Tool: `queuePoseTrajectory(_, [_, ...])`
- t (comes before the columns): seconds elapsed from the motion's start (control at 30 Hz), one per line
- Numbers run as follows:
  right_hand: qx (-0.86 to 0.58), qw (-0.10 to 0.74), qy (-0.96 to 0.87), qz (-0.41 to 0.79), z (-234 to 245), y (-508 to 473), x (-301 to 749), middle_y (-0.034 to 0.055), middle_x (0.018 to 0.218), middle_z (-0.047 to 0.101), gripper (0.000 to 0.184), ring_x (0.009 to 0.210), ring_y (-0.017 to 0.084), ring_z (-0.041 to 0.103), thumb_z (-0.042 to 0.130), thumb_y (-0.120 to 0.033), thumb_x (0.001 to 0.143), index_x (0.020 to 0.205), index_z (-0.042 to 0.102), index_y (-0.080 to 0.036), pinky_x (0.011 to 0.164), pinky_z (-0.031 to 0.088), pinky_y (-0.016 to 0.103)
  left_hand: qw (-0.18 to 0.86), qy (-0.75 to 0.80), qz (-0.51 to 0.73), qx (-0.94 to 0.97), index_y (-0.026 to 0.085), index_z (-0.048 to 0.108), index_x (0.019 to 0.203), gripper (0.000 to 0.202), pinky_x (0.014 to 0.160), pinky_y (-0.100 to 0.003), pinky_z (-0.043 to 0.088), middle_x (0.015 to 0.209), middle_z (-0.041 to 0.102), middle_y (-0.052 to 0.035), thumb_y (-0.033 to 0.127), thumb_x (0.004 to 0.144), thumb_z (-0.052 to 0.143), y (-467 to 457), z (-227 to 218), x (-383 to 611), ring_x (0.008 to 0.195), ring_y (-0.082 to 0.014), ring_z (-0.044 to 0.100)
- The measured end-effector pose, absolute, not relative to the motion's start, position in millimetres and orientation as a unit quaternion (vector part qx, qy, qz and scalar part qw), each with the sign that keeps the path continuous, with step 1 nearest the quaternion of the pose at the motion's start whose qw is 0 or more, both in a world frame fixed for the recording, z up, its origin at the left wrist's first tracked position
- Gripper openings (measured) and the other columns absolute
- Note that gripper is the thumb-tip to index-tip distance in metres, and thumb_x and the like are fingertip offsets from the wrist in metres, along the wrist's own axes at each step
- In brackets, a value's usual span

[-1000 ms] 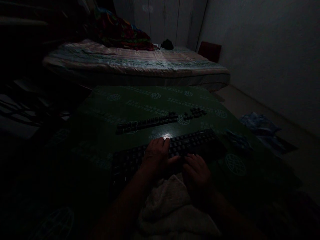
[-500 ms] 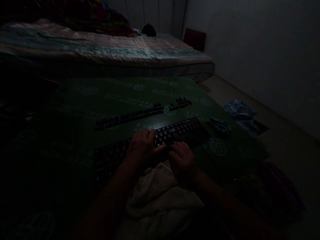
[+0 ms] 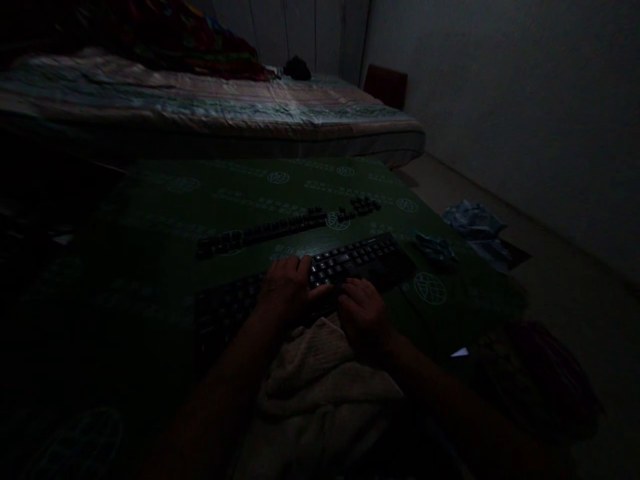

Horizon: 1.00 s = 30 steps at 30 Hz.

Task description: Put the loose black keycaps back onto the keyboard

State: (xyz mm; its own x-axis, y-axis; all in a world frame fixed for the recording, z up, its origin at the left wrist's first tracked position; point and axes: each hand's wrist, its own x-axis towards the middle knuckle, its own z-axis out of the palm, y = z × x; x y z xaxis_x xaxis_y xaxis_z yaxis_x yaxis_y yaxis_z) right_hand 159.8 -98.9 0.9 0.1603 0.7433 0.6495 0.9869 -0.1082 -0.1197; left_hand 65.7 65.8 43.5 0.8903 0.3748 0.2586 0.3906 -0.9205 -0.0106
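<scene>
A black keyboard (image 3: 367, 252) lies at a slant on the green printed board, with a darker stretch near its right end where keys do not show. My left hand (image 3: 287, 287) rests over its middle, fingers laid across the keys and thumb stretched to the right. Close beside that thumb, my right hand (image 3: 365, 310) is at the near edge of the keyboard, its fingers bent and held together. Whatever is under those fingertips is hidden. Beyond the keyboard runs a row of loose black keycaps (image 3: 270, 230), with a small cluster of keycaps (image 3: 366, 205) at its right.
The green board (image 3: 240, 200) reaches back to a bed (image 3: 210, 107). A crumpled plastic wrapper (image 3: 435, 247) lies right of the keyboard, and pale blue crumpled material (image 3: 473, 220) is on the floor. Light brown cloth (image 3: 320, 373) lies between my forearms. The room is very dim.
The view has shifted slightly. Both hands keep nearly the same places on the keyboard. A small bright white patch at the board's right now shows larger.
</scene>
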Motion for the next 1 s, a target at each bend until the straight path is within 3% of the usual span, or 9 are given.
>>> queuePoseTrajectory(0.47, [-0.711,0.283,-0.61,-0.206,-1.0,-99.8,160.4,0.013,0.103,0.064,0.013,0.111,0.025,0.053,0.048,-0.014,0.087,0.087,0.061,-0.015,0.098,0.042,0.044,0.016,-0.198,-0.132,-0.971,0.014,0.057,0.101,0.049,0.08,-0.04,0.043,0.093,0.061,-0.0131,0.06,0.082,0.054,63.5,46.1,65.6,0.09,-0.0311,0.056])
queuePoseTrajectory(1.0, [-0.707,0.299,-0.604,-0.213,-0.5,-99.7,159.3,0.0132,0.103,0.064,0.014,0.111,0.025,0.054,0.047,-0.014,0.087,0.089,0.062,-0.016,0.097,0.045,0.044,0.033,-0.193,-0.127,-0.972,0.013,0.056,0.103,0.054,0.079,-0.04,0.043,0.094,0.06,-0.0125,0.063,0.081,0.053,65.2,44.2,65.0,0.089,-0.0302,0.057])
